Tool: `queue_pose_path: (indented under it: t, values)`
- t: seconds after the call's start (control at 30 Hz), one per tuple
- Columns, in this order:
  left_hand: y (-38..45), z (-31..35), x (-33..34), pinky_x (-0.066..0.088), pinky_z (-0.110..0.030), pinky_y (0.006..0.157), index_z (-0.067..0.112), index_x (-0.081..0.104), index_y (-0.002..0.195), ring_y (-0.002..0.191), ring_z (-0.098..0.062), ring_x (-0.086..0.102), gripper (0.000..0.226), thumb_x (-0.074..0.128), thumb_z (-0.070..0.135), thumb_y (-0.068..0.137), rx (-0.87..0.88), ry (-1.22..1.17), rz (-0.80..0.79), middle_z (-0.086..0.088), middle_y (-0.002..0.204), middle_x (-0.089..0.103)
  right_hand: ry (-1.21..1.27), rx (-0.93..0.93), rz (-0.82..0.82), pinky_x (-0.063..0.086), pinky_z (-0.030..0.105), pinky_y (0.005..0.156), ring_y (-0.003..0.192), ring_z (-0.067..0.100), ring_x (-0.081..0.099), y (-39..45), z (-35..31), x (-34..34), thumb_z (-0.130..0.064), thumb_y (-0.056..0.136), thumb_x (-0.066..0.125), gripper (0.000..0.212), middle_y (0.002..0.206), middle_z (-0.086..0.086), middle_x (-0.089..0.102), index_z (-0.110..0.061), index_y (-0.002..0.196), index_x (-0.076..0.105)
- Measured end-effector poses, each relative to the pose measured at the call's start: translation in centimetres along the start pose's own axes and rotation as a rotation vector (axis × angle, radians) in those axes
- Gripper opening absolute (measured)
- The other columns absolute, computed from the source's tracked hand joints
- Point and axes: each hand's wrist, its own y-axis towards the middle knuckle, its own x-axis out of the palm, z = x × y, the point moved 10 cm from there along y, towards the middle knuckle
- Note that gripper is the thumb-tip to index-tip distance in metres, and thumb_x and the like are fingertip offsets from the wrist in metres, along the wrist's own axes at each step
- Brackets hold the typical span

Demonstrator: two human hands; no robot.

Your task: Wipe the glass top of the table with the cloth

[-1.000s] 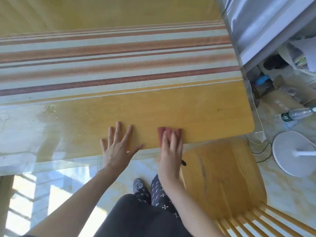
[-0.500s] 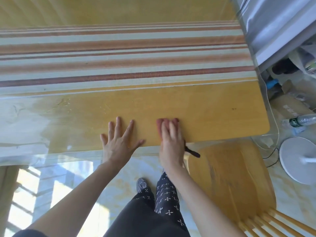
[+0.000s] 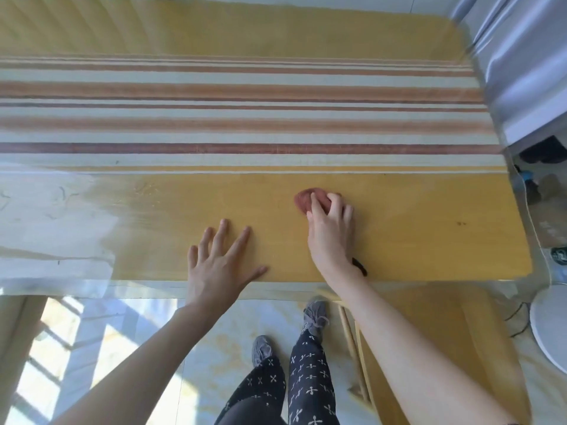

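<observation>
A glass top [image 3: 414, 234] covers a yellow wooden table with a striped runner [image 3: 245, 118] across its middle. A small reddish-brown cloth [image 3: 305, 199] lies bunched on the glass, just short of the runner. My right hand [image 3: 331, 228] presses on it, fingers curled over its near side, so most of the cloth is hidden. My left hand [image 3: 219, 265] rests flat on the glass near the front edge, fingers spread, holding nothing.
A wooden chair [image 3: 429, 348] stands under the table's right front corner. A white round fan base [image 3: 549, 326] and a plastic bottle [image 3: 558, 256] sit on the floor to the right. Pale smears [image 3: 55, 216] mark the glass at the left.
My right hand has pushed the cloth away from the front edge, farther onto the glass and slightly right. The left hand stayed flat near the edge.
</observation>
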Motion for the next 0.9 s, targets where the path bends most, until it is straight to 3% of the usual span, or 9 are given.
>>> queue_pose_path:
  t: [0.07,0.13,0.23,0.3,0.4,0.5,0.63,0.77,0.9]
  values:
    - [0.0,0.0,-0.4,0.028,-0.051,0.103,0.04,0.031,0.139,0.135,-0.036,0.026,0.083,0.022,0.082,0.068,0.007,-0.012,0.024,-0.006,0.152,0.026,0.015,-0.145,0.013,0.047,0.039,0.064,0.082,0.032,0.047,-2.5,-3.8,0.5,-0.008,0.08,0.061,0.036,0.109,0.013,0.058,-0.012,0.116,0.059]
    - [0.1,0.0,-0.8,0.033,-0.053,0.099,0.037,0.036,0.137,0.132,-0.038,0.033,0.084,0.024,0.082,0.066,0.032,-0.026,0.042,-0.008,0.149,0.033,0.002,-0.413,-0.034,0.047,0.036,0.062,0.085,0.028,0.047,-6.3,-7.8,1.3,-0.006,0.079,0.051,0.041,0.108,0.009,0.058,-0.016,0.118,0.058]
    - [0.3,-1.0,-0.6,0.026,-0.053,0.103,0.036,0.025,0.142,0.136,-0.037,0.023,0.1,0.021,0.089,0.058,-0.023,-0.047,0.025,-0.01,0.153,0.022,0.01,-0.621,-0.1,0.049,0.036,0.062,0.09,0.028,0.044,-6.0,-8.0,1.8,-0.004,0.078,0.035,0.05,0.112,0.009,0.052,-0.018,0.12,0.058]
    - [0.4,-1.8,0.1,0.018,-0.053,0.107,0.04,0.013,0.144,0.14,-0.035,0.01,0.106,0.016,0.093,0.052,-0.082,-0.06,-0.014,-0.009,0.156,0.008,-0.007,-0.604,-0.137,0.052,0.041,0.067,0.093,0.034,0.046,-2.2,-6.6,2.1,-0.001,0.079,0.033,0.052,0.116,0.015,0.054,-0.018,0.123,0.056]
    - [0.3,-1.8,0.1,0.017,-0.053,0.108,0.041,0.01,0.144,0.141,-0.034,0.007,0.106,0.016,0.093,0.052,-0.085,-0.059,-0.01,-0.008,0.157,0.005,-0.054,-0.33,-0.162,0.043,0.044,0.085,0.106,0.036,0.039,4.8,-3.5,2.4,0.004,0.087,0.043,0.055,0.131,0.014,0.041,-0.024,0.134,0.043]
    - [0.4,-1.7,-0.2,0.016,-0.051,0.108,0.04,0.009,0.144,0.14,-0.035,0.007,0.108,0.016,0.093,0.051,-0.076,-0.037,-0.039,-0.008,0.156,0.005,-0.027,-0.159,-0.093,0.042,0.043,0.085,0.105,0.037,0.04,7.0,-3.2,2.0,0.004,0.085,0.05,0.052,0.129,0.015,0.043,-0.02,0.131,0.048]
    - [1.8,-1.7,-1.8,0.019,-0.052,0.109,0.037,0.017,0.144,0.139,-0.034,0.012,0.113,0.011,0.096,0.047,-0.045,-0.061,-0.017,-0.008,0.155,0.011,0.052,-0.387,-0.061,0.045,0.036,0.068,0.087,0.035,0.048,1.4,-7.1,2.4,0.002,0.077,0.064,0.045,0.11,0.015,0.058,-0.016,0.119,0.059]
    - [4.8,-1.7,-1.7,0.008,-0.055,0.112,0.036,-0.004,0.145,0.143,-0.025,-0.013,0.113,0.03,0.091,0.052,0.03,-0.059,-0.122,0.002,0.156,-0.017,0.055,-0.668,-0.146,0.047,0.039,0.069,0.089,0.03,0.044,-3.7,-8.5,2.7,0.002,0.079,0.045,0.049,0.11,0.012,0.056,-0.019,0.12,0.058]
    - [5.4,-1.8,-0.8,0.008,-0.053,0.112,0.04,-0.012,0.143,0.142,-0.022,-0.015,0.111,0.032,0.089,0.053,0.048,-0.021,-0.194,0.005,0.155,-0.02,0.031,-0.673,-0.218,0.045,0.04,0.072,0.095,0.036,0.049,1.4,-7.5,2.9,0.002,0.082,0.044,0.052,0.117,0.017,0.054,-0.027,0.124,0.056]
